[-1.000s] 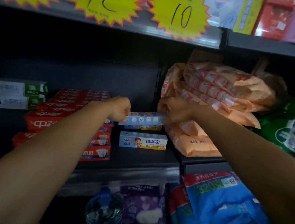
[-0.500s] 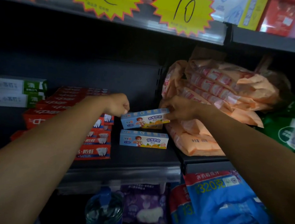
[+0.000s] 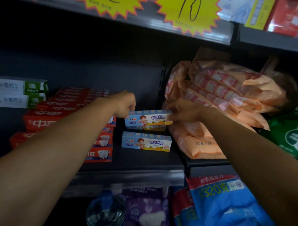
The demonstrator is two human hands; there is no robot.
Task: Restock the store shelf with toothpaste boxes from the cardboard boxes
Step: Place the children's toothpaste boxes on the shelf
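A blue children's toothpaste box (image 3: 148, 119) is held by both ends on top of another like it at the back of the dark shelf (image 3: 132, 167). My left hand (image 3: 125, 104) pinches its left end and my right hand (image 3: 182, 111) pinches its right end. In front of this stack a third identical box (image 3: 146, 141) lies flat on the shelf. Red toothpaste boxes (image 3: 58, 112) are stacked to the left, partly behind my left forearm. White and green toothpaste boxes (image 3: 15, 92) sit at the far left.
Orange packs (image 3: 217, 101) are piled right of the boxes, touching my right hand. A green bag (image 3: 294, 132) lies at the far right. Below the shelf stand a water bottle (image 3: 106, 215), a purple pack (image 3: 147, 208) and blue bags (image 3: 223, 206). Yellow price tags (image 3: 188, 8) hang above.
The held box has tipped from top-up to front-facing and come down onto the box at the back. Both hands stayed at its ends.
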